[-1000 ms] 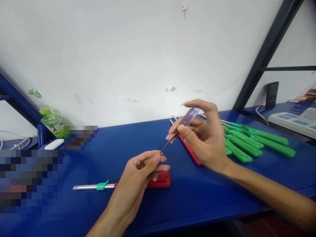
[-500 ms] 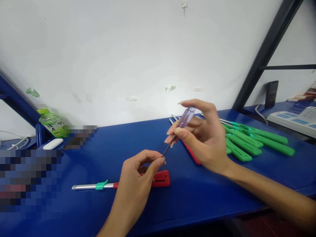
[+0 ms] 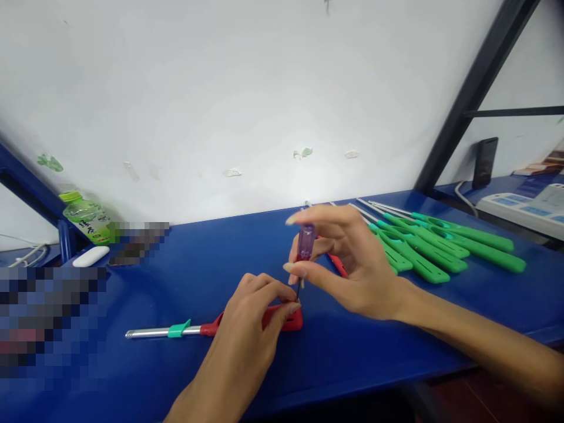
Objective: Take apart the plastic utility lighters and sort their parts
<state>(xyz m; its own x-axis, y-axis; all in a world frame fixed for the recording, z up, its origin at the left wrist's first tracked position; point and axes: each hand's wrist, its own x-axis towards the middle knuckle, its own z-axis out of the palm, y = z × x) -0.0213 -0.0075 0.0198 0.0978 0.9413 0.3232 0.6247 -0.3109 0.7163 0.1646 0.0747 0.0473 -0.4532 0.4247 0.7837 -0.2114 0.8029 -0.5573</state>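
Note:
My right hand [image 3: 348, 264] grips a small screwdriver with a clear purple handle [image 3: 305, 242], held almost upright, its thin shaft pointing down. The tip meets the right end of a red-handled tool [image 3: 291, 320] that lies on the blue table [image 3: 352, 352]. That tool has a metal rod with a green clip [image 3: 178, 329] sticking out to the left. My left hand [image 3: 253, 317] rests on the red handle, thumb and forefinger pinched beside the screwdriver tip. Whether a small part sits between those fingertips is hidden.
Several green-handled tools [image 3: 423, 244] lie in a row at the right. Another red handle [image 3: 338, 264] shows behind my right hand. A green bottle [image 3: 86, 216] and a white oblong object [image 3: 90, 256] stand at the left by the wall. A black frame post [image 3: 471, 94] rises at the right.
Both hands came down to the table. The screwdriver swung from slanted to nearly upright, its tip now at the red handle's end. My left hand settled onto the red handle.

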